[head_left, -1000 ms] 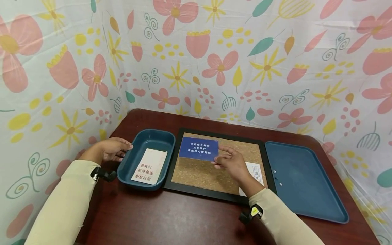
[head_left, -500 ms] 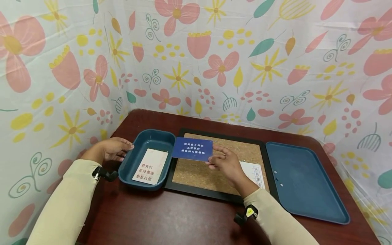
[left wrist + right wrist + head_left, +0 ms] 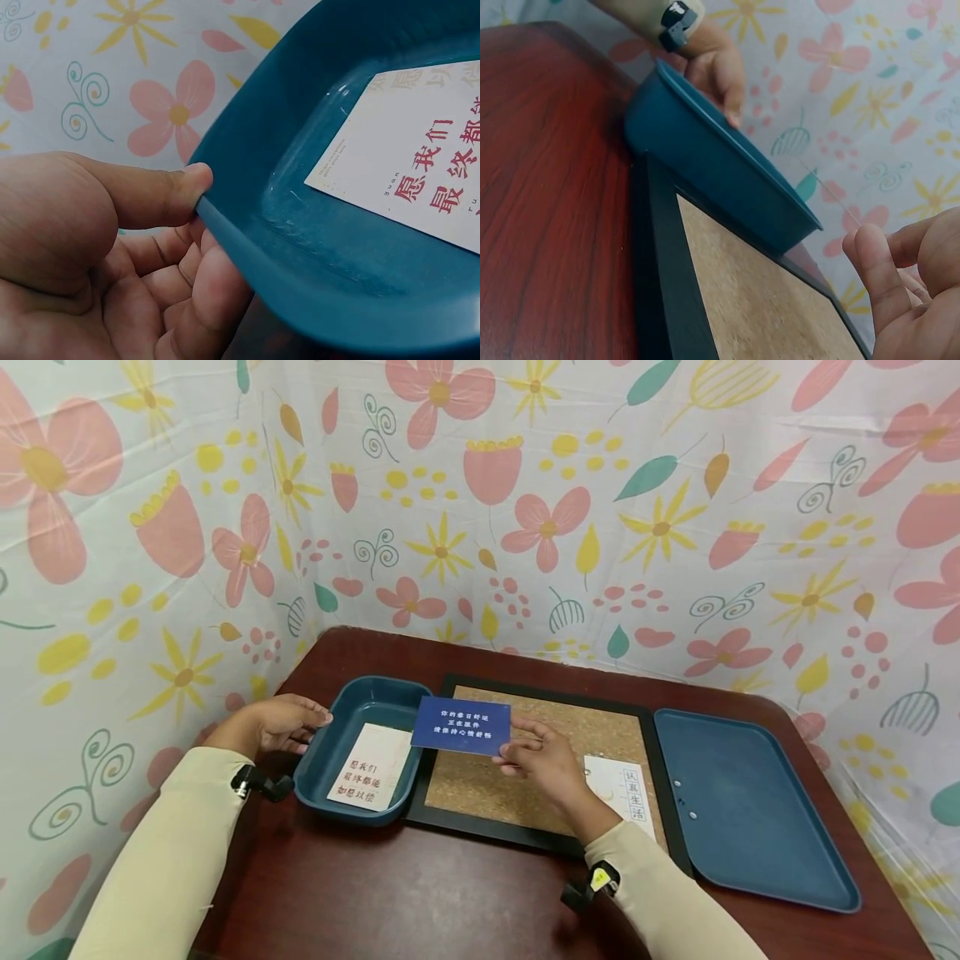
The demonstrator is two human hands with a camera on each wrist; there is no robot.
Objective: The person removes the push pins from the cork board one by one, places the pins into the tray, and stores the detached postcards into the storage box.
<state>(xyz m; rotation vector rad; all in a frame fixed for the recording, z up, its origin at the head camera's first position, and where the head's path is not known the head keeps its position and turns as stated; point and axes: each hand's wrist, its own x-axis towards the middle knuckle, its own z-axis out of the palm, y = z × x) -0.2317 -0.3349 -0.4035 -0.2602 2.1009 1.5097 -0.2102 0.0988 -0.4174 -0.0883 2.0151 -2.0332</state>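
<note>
My left hand (image 3: 288,724) pinches the left rim of a deep blue tray (image 3: 300,262), thumb on top and fingers curled underneath. In that tray lies a white card (image 3: 369,768) with red Chinese writing. My right hand (image 3: 551,767) pinches a dark blue card (image 3: 461,725) with white writing by its right edge. In the head view this card overlaps the tray's right rim and the left part of a cork board (image 3: 480,789). From the right wrist view it appears edge-on as a thin line, raised above the board.
Partly behind my right wrist, another white card (image 3: 628,789) lies on the board's right side. A flat blue tray (image 3: 757,810) with small light spots on its left edge sits right of the black-framed board. A flowered curtain (image 3: 547,568) backs the dark red table (image 3: 450,893).
My right hand has carried the blue card leftward from over the cork board to the deep tray's right rim. More of the board's white card now shows. The left hand keeps its hold.
</note>
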